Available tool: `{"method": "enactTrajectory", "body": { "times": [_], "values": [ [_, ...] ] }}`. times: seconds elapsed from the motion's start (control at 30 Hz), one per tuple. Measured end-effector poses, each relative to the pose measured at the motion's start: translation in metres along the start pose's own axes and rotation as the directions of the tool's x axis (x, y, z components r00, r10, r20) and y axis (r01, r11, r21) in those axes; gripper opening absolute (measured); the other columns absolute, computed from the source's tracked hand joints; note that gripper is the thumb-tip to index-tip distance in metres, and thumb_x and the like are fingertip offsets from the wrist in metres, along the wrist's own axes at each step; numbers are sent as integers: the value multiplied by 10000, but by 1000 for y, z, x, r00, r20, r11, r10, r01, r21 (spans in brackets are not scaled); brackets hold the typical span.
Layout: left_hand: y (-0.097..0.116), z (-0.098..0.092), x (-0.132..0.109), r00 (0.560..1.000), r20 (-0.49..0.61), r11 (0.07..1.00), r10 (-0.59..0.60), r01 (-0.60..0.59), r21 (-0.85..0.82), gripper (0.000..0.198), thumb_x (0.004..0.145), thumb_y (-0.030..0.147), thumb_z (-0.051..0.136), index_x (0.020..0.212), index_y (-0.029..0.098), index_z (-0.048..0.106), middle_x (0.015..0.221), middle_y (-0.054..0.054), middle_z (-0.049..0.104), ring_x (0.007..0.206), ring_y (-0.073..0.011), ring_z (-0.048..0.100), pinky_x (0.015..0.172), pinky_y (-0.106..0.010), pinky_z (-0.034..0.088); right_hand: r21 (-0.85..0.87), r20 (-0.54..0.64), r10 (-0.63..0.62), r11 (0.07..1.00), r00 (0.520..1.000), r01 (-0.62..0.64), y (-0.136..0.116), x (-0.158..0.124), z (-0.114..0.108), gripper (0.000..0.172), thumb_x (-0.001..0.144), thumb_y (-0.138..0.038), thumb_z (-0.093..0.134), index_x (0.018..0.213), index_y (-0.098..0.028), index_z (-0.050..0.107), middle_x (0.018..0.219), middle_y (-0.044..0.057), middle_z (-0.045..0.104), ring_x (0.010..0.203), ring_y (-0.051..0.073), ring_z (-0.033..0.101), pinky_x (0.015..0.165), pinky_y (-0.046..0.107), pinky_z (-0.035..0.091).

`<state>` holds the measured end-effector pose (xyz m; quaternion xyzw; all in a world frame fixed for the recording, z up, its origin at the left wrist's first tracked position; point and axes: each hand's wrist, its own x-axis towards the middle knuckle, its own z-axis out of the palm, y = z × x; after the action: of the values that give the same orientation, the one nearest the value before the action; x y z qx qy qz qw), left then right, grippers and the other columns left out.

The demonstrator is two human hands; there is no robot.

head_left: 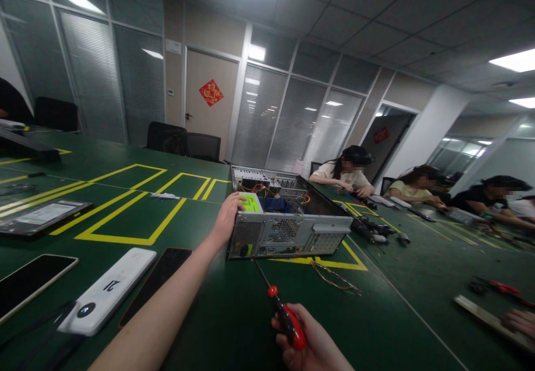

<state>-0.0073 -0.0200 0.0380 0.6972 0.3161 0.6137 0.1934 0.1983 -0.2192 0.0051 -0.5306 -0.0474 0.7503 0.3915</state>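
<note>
An open computer case (292,234) lies on the green table, its vented rear panel facing me. Wires and a power supply with a bright green label (249,203) show inside. My left hand (228,218) grips the case's near left edge, its fingertips curled over beside that label. In my right hand (303,332) is a screwdriver (288,322) with a red and black handle, fingers wrapped round it. Its thin shaft points away from me, the tip near the bottom edge of the rear panel; whether it touches cannot be told. A loose bundle of thin wires (336,279) lies to the right.
At left lie a white power bank (115,287), a dark phone (156,276), another phone (33,282) and a hard drive (45,215). Yellow tape (112,241) marks the table. Several people sit along the right; another person's hand (520,323) is at the right edge near red-handled pliers (504,287).
</note>
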Motion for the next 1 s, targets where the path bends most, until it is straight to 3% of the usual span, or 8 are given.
{"method": "enactTrajectory", "body": {
  "times": [0.13, 0.27, 0.47, 0.6, 0.77, 0.87, 1.0],
  "values": [
    [0, 0, 0, 1000, -2, 1000, -3, 3, 1, 427, 983, 375, 237, 766, 210, 566, 1110, -75, 655, 1299, -212, 467, 1142, -426, 344, 22, 32, 13, 1000, 999, -14, 0, 0, 1, 361, 954, -357, 430, 877, -79, 647, 651, 33, 659, 439, 94, 579, 376, 169, 437],
    [1, 0, 0, 1000, -1, 1000, 15, -15, -8, 431, 981, 388, 236, 762, 210, 562, 1092, -77, 656, 1289, -213, 474, 1139, -420, 349, 29, 71, 10, 1000, 997, -12, 2, 1, 1, 387, 975, -334, 380, 963, -51, 644, 627, 42, 634, 415, 89, 537, 333, 147, 361],
    [0, 1, 0, 1000, -11, 1000, -1, 1, 2, 433, 984, 374, 230, 763, 210, 564, 1105, -77, 659, 1293, -211, 475, 1144, -422, 343, 72, 34, -113, 991, 993, 110, 3, 7, -2, 283, 939, -320, 527, 746, -119, 579, 594, 1, 578, 347, 1, 362, 314, 87, 214],
    [-1, 1, -1, 1000, -19, 1000, 7, -7, -3, 437, 985, 367, 233, 755, 208, 569, 1104, -76, 661, 1288, -213, 481, 1145, -427, 346, 95, 16, -136, 986, 991, 134, 4, 7, -1, 201, 902, -223, 591, 724, -144, 543, 585, -23, 560, 348, -6, 351, 315, 76, 201],
    [-2, 1, 0, 1000, -20, 1000, 4, -4, -8, 432, 980, 379, 241, 755, 212, 569, 1105, -77, 661, 1290, -217, 480, 1135, -424, 357, 157, 33, -80, 985, 996, 74, 2, 5, 3, 316, 981, -283, 444, 725, -123, 538, 538, -39, 516, 331, -18, 312, 305, 65, 197],
    [-2, 1, 0, 1000, -15, 1000, 2, -2, -8, 436, 978, 391, 241, 758, 207, 569, 1100, -80, 659, 1295, -219, 474, 1132, -420, 357, 195, 64, -30, 981, 997, 17, 0, 5, 8, 401, 997, -346, 390, 733, -89, 551, 536, -31, 510, 339, -23, 339, 310, 54, 221],
    [-1, 0, 0, 1000, -19, 1000, 17, -17, -18, 435, 977, 388, 241, 759, 206, 570, 1090, -83, 655, 1284, -220, 483, 1129, -420, 359, 217, 94, 19, 976, 995, -39, 4, 6, 14, 388, 989, -356, 406, 809, -58, 577, 594, 19, 578, 406, 28, 484, 325, 78, 307]
  ]
}}
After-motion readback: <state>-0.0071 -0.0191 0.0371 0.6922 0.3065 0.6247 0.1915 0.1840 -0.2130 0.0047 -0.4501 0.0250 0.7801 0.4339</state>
